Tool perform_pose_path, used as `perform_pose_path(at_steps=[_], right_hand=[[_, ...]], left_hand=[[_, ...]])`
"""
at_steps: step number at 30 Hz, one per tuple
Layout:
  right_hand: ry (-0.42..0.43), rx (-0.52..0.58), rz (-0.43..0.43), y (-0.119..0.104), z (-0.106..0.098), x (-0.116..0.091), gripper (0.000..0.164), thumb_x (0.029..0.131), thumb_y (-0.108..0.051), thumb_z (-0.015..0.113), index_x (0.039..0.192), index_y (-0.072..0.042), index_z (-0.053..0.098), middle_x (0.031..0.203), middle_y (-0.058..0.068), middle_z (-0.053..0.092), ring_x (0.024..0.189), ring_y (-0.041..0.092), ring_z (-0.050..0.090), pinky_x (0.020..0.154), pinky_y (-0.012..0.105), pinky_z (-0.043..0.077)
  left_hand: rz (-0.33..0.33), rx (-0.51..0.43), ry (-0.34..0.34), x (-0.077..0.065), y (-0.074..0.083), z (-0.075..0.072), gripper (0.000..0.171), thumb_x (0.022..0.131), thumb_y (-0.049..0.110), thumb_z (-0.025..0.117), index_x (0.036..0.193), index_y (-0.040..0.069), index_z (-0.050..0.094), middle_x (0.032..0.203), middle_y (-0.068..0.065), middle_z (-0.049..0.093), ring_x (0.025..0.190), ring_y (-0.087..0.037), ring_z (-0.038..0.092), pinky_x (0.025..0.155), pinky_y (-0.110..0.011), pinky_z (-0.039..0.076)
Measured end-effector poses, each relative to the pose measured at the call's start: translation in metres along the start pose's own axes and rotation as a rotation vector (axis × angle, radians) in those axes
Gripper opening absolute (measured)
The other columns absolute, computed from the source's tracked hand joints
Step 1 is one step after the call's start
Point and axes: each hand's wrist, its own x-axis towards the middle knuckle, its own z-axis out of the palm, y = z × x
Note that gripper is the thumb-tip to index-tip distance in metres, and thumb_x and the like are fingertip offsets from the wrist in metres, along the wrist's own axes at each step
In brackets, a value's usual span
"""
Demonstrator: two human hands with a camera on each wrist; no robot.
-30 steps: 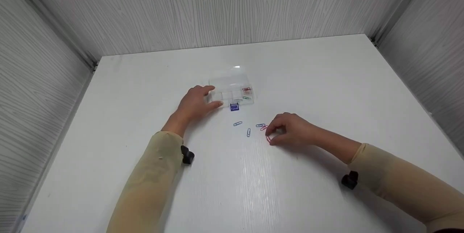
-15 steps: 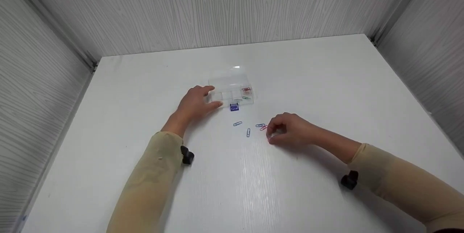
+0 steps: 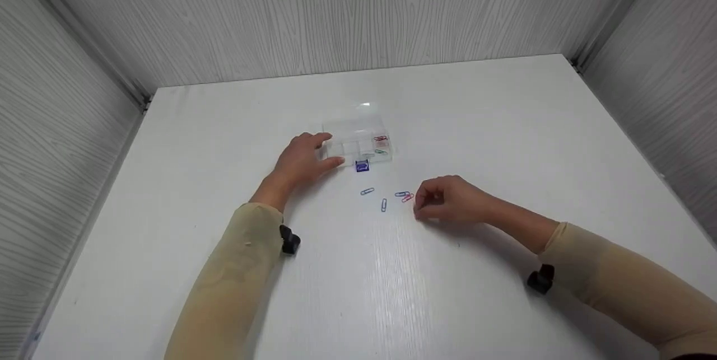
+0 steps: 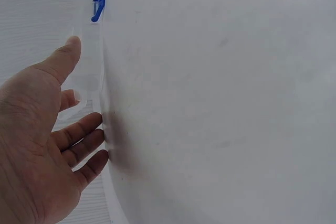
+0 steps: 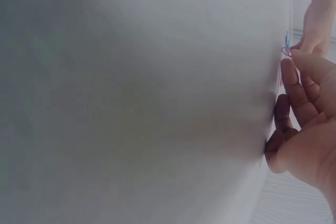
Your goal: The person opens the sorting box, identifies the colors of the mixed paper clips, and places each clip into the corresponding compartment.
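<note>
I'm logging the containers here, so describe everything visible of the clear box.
The clear box looks like transparent plastic, divided by thin walls into small compartments. Its lid is open toward the far side; a blue latch sits at the near edge. It lies flat on the white table. Red clips and a green clip lie at its right end; the left hand rests against its left end.
</note>
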Motion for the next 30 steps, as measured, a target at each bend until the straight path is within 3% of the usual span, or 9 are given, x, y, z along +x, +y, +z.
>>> perform_pose_path(at_steps=[4,7,14,22,30], right_hand=[[0.011,0.029,-0.003,0.000,-0.003,0.000,0.008,0.094,-0.014,0.081,0.100,-0.017,0.076,0.091,-0.001,0.072,0.079,0.018,0.060,0.067,0.023,0.049],[0.040,0.024,-0.006,-0.002,-0.006,0.002,0.008,0.094,-0.015,0.080,0.102,-0.016,0.077,0.093,-0.002,0.074,0.084,0.019,0.062,0.072,0.026,0.050],[0.167,-0.011,-0.006,-0.014,-0.016,0.017,0.006,0.095,-0.016,0.079,0.101,-0.018,0.077,0.097,-0.003,0.074,0.097,0.021,0.062,0.092,0.040,0.045],[0.317,0.024,-0.028,-0.031,-0.029,0.055,0.006,0.098,-0.018,0.077,0.104,-0.015,0.076,0.100,0.000,0.074,0.099,0.021,0.061,0.097,0.043,0.042],[0.407,0.049,0.000,-0.042,-0.027,0.101,0.009,0.100,-0.019,0.075,0.107,-0.013,0.074,0.104,0.002,0.072,0.104,0.020,0.061,0.102,0.041,0.047]], left_hand=[[-0.006,-0.007,-0.005,0.001,0.000,-0.001,0.075,0.099,0.053,0.071,0.161,0.019,0.047,0.156,-0.011,0.053,0.153,-0.034,0.036,0.126,-0.050,0.028],[-0.008,-0.007,-0.007,0.002,0.000,0.000,0.075,0.099,0.053,0.071,0.161,0.019,0.047,0.159,-0.011,0.051,0.157,-0.035,0.029,0.127,-0.052,0.024],[0.002,0.005,-0.003,0.004,-0.002,0.002,0.074,0.099,0.053,0.070,0.161,0.018,0.048,0.153,-0.012,0.054,0.146,-0.033,0.043,0.124,-0.050,0.031],[-0.008,-0.015,0.005,0.002,0.000,0.003,0.075,0.099,0.053,0.071,0.161,0.018,0.048,0.155,-0.012,0.054,0.150,-0.034,0.039,0.125,-0.050,0.029],[-0.007,-0.020,0.006,0.002,0.000,0.005,0.074,0.098,0.053,0.072,0.160,0.018,0.049,0.149,-0.012,0.057,0.142,-0.032,0.046,0.122,-0.049,0.035]])
